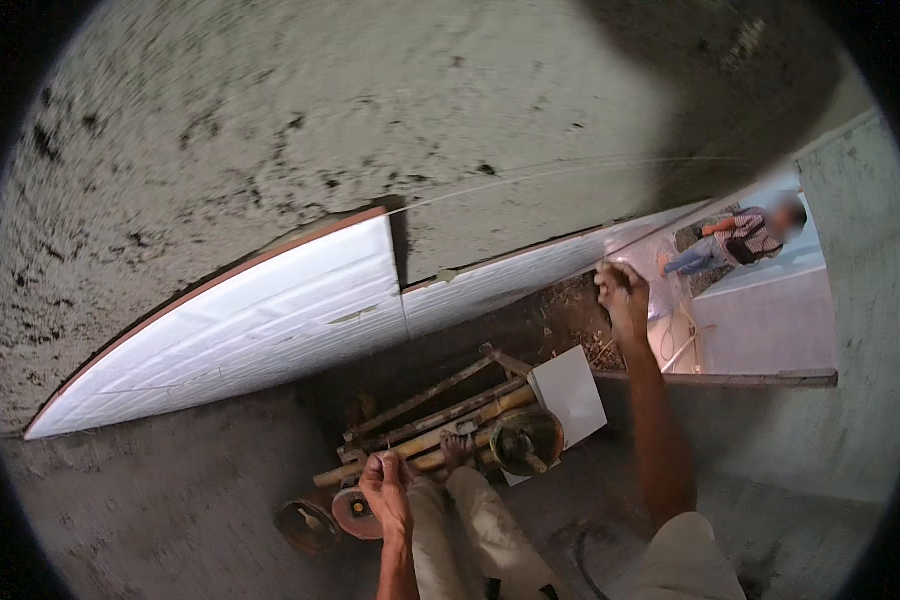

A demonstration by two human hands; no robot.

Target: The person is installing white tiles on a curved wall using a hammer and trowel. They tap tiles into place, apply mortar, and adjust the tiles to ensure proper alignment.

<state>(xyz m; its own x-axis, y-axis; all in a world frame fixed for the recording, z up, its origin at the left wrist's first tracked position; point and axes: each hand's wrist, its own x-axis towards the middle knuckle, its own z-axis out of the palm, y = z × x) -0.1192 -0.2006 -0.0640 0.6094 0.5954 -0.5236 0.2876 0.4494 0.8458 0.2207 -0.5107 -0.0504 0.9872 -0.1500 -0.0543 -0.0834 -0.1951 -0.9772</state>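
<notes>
My left hand (387,490) is low in front of my legs, thumb and fingers pinched together; what they hold, if anything, is too small to make out. My right hand (625,295) is raised at arm's length to the right, fingers closed beside the tiled wall strip. Whatever is in it cannot be made out. White glossy tiles (320,280) line the lower wall, higher at the left and lower toward the right. From the upper corner of the tall section, a thin string (530,178) stretches right across the grey cement wall (370,110).
Below is a bench of wooden poles (440,430) with my bare foot (457,450) on it. A bucket (526,440) and a loose white tile (572,395) sit at its right end. Another bucket (308,527) and a round reddish thing (357,513) are lower left. A person (745,237) is beyond an opening.
</notes>
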